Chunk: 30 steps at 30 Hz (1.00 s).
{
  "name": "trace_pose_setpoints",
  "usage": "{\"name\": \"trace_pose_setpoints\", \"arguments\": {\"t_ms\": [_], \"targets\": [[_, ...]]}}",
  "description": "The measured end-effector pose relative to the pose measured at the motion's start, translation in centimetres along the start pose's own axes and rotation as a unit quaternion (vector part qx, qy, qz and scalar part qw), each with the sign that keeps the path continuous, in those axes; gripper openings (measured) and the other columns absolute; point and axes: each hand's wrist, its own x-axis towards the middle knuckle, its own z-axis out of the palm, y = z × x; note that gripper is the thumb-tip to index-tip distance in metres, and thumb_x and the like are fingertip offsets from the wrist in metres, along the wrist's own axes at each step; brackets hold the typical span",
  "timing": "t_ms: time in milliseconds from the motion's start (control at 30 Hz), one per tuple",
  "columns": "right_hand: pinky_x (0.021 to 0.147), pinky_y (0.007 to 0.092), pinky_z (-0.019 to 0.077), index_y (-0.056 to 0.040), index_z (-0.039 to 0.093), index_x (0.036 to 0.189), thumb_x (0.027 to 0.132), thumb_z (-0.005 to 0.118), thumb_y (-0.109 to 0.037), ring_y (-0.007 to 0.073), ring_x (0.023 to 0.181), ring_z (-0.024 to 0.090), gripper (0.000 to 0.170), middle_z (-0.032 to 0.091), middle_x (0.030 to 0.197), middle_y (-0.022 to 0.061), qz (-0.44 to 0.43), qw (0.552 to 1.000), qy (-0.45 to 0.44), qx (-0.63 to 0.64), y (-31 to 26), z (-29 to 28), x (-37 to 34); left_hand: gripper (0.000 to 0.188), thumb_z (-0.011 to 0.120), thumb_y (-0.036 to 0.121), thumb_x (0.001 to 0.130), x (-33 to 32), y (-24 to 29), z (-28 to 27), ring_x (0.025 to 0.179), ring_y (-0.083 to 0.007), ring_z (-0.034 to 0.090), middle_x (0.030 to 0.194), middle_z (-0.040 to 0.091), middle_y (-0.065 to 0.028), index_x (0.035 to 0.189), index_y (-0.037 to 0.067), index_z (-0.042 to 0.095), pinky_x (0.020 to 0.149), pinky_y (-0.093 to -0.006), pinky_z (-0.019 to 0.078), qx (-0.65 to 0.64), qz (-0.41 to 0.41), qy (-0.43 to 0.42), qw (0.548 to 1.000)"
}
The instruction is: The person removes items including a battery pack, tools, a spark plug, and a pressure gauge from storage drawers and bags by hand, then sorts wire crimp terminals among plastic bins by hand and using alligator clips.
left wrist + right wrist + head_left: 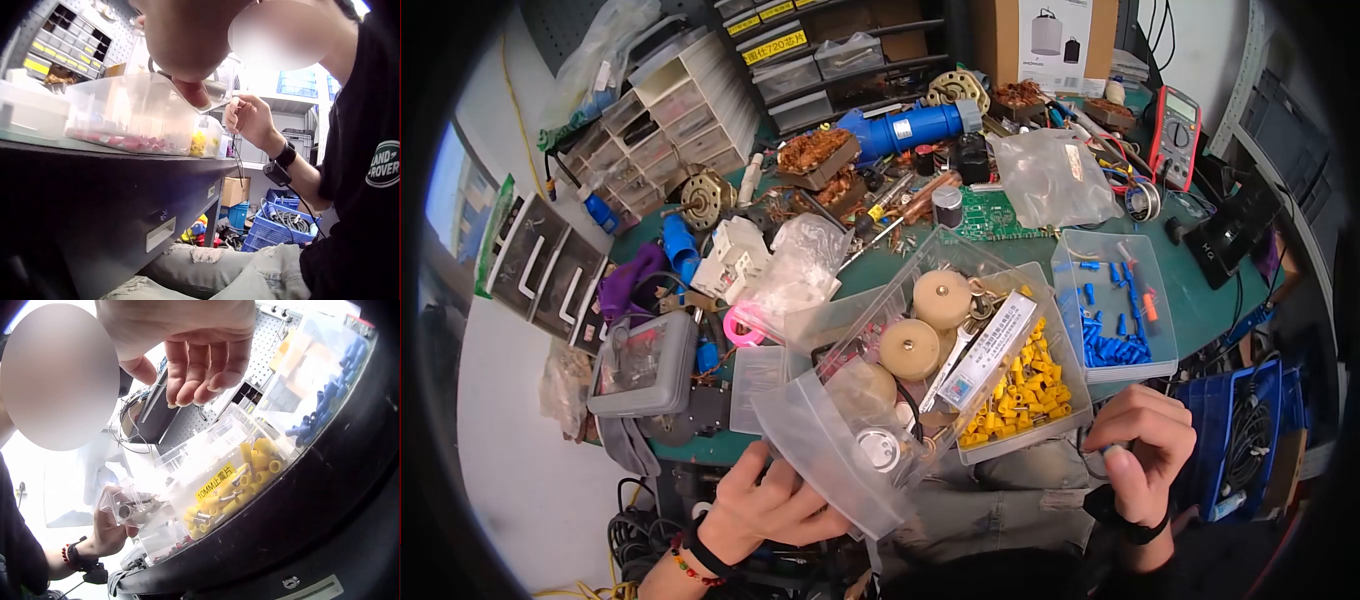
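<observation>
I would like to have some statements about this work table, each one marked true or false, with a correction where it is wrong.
1. The left hand holds the clear bin with round beige parts inside. True.
2. The right hand holds a yellow piece. False: it holds nothing; the yellow pieces lie in their own bin.
3. The blue pieces are in a bin to the right of the yellow ones. True.
4. The red multimeter is at the left end of the table. False: it is toward the right, at the back.
</observation>
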Motion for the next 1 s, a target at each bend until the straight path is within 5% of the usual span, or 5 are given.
{"name": "trace_pose_setpoints", "arguments": {"t_ms": [600, 767, 867, 900, 1000], "targets": [[0.054, 0.0276, 0.0453, -0.0006, 0.068, 0.076, 0.071, 0.071, -0.014, 0.0199, 0.058, 0.061, 0.015, 0.065, 0.067, 0.0086, -0.062, 0.998, -0.008, -0.029, -0.8, 1.5, 0.2, 0.024, 0.067, 0.019, 0.071, 1.2, -2.0, -3.3, 0.076, -0.0222, 0.061, 0.092, 0.059, -0.0059, 0.092, 0.013, 0.057, 0.066, -0.036, 0.0518, -0.115, 0.038, -0.018, 0.992], [0.042, 0.0263, 0.0414, -0.0016, 0.066, 0.071, 0.076, 0.07, -0.025, 0.0165, 0.044, 0.054, 0.025, 0.062, 0.057, 0.005, -0.061, 0.995, -0.044, 0.069, -0.3, 2.3, -1.0, 0.04, 0.057, 0.048, 0.087, 0.9, -2.3, -3.7, 0.064, -0.0223, 0.047, 0.082, 0.051, -0.0078, 0.087, 0.008, 0.055, 0.057, -0.0367, 0.0406, -0.138, 0.035, 0.039, 0.989], [0.043, 0.0262, 0.0423, -0.0015, 0.066, 0.072, 0.075, 0.07, -0.023, 0.0159, 0.044, 0.055, 0.022, 0.062, 0.057, 0.0046, -0.075, 0.987, -0.073, 0.118, 1.3, 1.7, -1.3, 0.018, 0.071, 0.027, 0.063, 0.9, -1.6, -5.3, 0.065, -0.0195, 0.05, 0.081, 0.051, -0.0017, 0.074, 0.015, 0.064, 0.064, -0.034, 0.0444, -0.167, -0.142, 0.079, 0.973], [0.044, 0.0261, 0.0431, -0.0017, 0.067, 0.073, 0.074, 0.069, -0.022, 0.0159, 0.044, 0.056, 0.02, 0.063, 0.057, 0.0044, -0.09, 0.982, -0.083, 0.144, 1.8, 1.9, -1.3, 0.036, 0.052, 0.041, 0.09, 1.7, -2.0, -3.7, 0.066, -0.0247, 0.046, 0.083, 0.05, -0.0101, 0.083, 0.006, 0.056, 0.061, -0.0393, 0.0376, -0.147, -0.139, 0.175, 0.963], [0.047, 0.0322, 0.0397, 0.0071, 0.063, 0.072, 0.082, 0.061, -0.022, 0.0224, 0.048, 0.051, 0.032, 0.058, 0.06, 0.0135, -0.083, 0.972, -0.092, 0.201, 0.4, 2.6, -0.4, 0.03, 0.067, 0.023, 0.071, 7.7, -3.4, -5.2, 0.066, -0.0251, 0.048, 0.076, 0.056, -0.0128, 0.088, -0.002, 0.064, 0.061, -0.0383, 0.0357, -0.189, -0.232, 0.037, 0.953]]}}
